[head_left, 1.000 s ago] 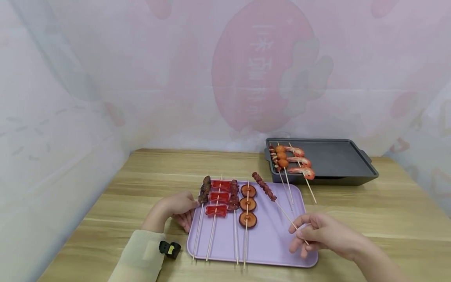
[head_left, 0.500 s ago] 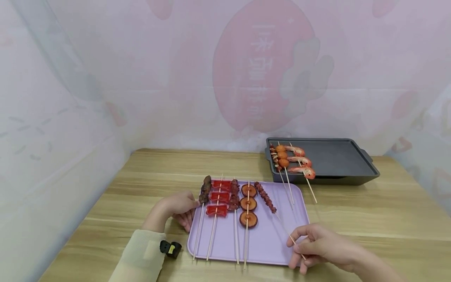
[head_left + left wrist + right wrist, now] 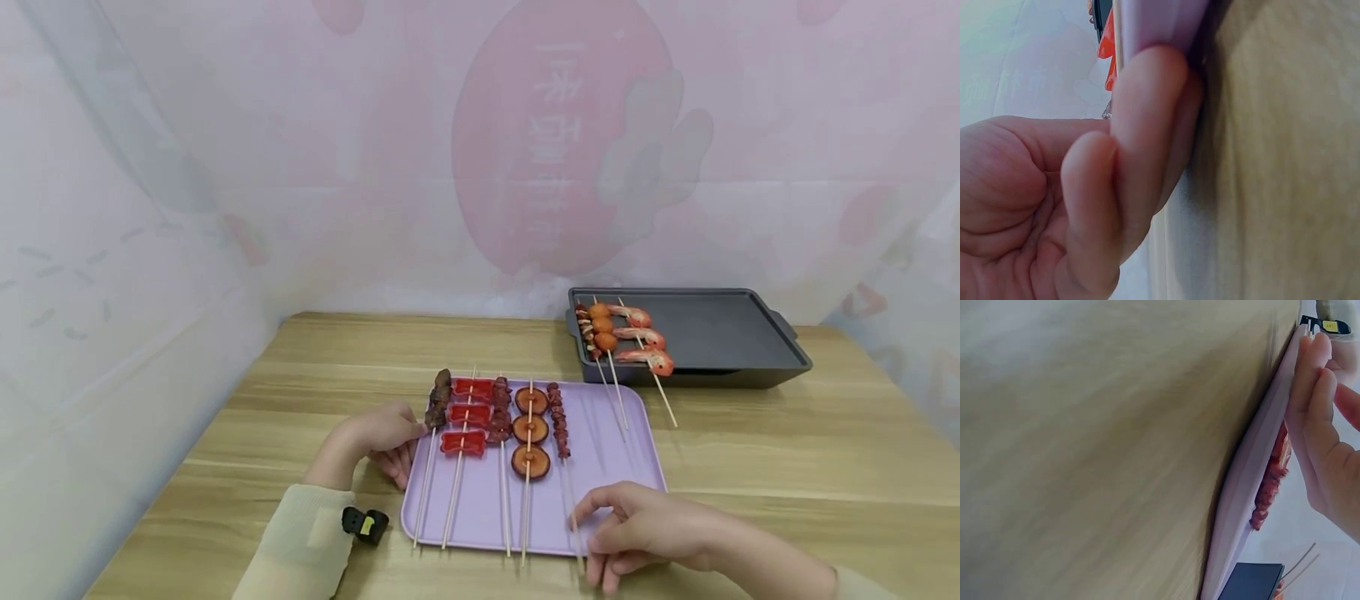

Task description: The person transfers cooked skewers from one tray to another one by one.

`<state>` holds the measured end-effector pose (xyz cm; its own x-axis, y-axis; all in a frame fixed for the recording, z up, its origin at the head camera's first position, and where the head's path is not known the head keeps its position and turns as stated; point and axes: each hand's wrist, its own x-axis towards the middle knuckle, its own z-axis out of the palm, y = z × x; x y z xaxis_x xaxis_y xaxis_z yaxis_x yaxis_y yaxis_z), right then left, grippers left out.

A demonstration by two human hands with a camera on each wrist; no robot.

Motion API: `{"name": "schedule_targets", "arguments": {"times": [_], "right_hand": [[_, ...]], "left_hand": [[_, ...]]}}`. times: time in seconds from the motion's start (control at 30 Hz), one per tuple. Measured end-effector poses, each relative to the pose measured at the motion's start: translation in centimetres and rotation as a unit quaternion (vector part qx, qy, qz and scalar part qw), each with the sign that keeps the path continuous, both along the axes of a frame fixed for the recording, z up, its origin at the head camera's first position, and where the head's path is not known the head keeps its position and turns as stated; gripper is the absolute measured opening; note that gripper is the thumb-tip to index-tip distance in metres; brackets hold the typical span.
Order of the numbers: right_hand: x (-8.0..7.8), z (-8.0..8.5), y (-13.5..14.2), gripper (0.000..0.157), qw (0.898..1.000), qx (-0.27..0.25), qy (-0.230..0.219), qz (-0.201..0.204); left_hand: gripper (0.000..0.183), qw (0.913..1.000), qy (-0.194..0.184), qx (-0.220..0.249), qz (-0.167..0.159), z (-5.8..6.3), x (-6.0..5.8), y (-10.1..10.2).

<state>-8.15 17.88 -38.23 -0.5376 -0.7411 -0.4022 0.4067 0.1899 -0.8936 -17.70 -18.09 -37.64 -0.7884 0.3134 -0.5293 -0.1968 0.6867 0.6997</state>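
Observation:
On a lilac tray (image 3: 615,467) lie several skewers side by side: brown meat (image 3: 439,398), red boat-shaped pieces (image 3: 468,414), dark red chunks (image 3: 500,412), mushroom caps (image 3: 530,429). A thin skewer of small dark red meat pieces (image 3: 558,421) lies at their right. My right hand (image 3: 637,529) is over its stick's near end, index fingertip at the stick and thumb a little apart; in the right wrist view the fingers (image 3: 1313,394) are nearly straight. My left hand (image 3: 382,442) holds the tray's left edge, thumb at the rim and fingers (image 3: 1150,100) against its outer wall.
A dark grey grill pan (image 3: 712,333) stands at the back right, with a shrimp skewer (image 3: 637,337), an orange ball skewer (image 3: 602,325) and a thin mixed skewer (image 3: 586,329) at its left end, sticks overhanging the front. The wooden table (image 3: 315,367) ends at a printed curtain (image 3: 337,208).
The right hand has lowered the thin meat skewer and moved it left, straightening it beside the mushroom skewer; the fingers have loosened on the stick. The left hand stays at the tray.

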Motion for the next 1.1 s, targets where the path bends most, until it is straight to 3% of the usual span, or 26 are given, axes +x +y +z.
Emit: {"name": "schedule_targets", "arguments": {"times": [0.2, 0.3, 0.43, 0.57, 0.63, 0.77, 0.83, 1.0, 1.1], "right_hand": [[-0.5, 0.9, -0.5, 0.038, 1.000, -0.007, 0.005, 0.023], [-1.1, 2.2, 0.3, 0.040, 0.998, -0.018, 0.044, 0.031], [-1.9, 4.7, 2.3, 0.038, 0.993, -0.026, 0.113, 0.006], [-2.3, 6.7, 5.6, 0.036, 0.975, -0.082, 0.204, -0.039], [-2.6, 7.3, 7.9, 0.041, 0.960, -0.147, 0.227, -0.073], [-3.7, 8.3, 12.2, 0.051, 0.941, -0.267, 0.162, -0.130], [-4.4, 8.2, 13.5, 0.052, 0.940, -0.288, 0.117, -0.142], [-5.7, 6.3, 13.6, 0.047, 0.957, -0.199, 0.092, -0.191], [-6.3, 4.8, 12.7, 0.040, 0.959, -0.150, 0.096, -0.221]], "left_hand": [[0.045, 0.9999, 0.007, -0.007, 0.001, 0.0, 0.0, 0.2], [0.045, 0.9999, 0.010, -0.007, -0.003, 0.1, -0.1, 0.1], [0.048, 0.9999, 0.006, -0.001, -0.011, 0.3, -0.1, -0.1], [0.048, 1.0000, 0.004, -0.001, -0.009, 0.2, 0.0, 0.0], [0.047, 1.0000, 0.005, 0.000, -0.006, 0.2, 0.0, 0.1], [0.045, 1.0000, 0.006, -0.002, -0.006, 0.1, 0.0, 0.1], [0.045, 0.9999, 0.006, -0.008, -0.004, 0.1, 0.0, 0.1], [0.046, 0.9998, 0.006, -0.016, 0.002, 0.1, 0.0, 0.1], [0.045, 0.9999, 0.008, -0.015, -0.001, 0.1, 0.0, 0.2]]}}
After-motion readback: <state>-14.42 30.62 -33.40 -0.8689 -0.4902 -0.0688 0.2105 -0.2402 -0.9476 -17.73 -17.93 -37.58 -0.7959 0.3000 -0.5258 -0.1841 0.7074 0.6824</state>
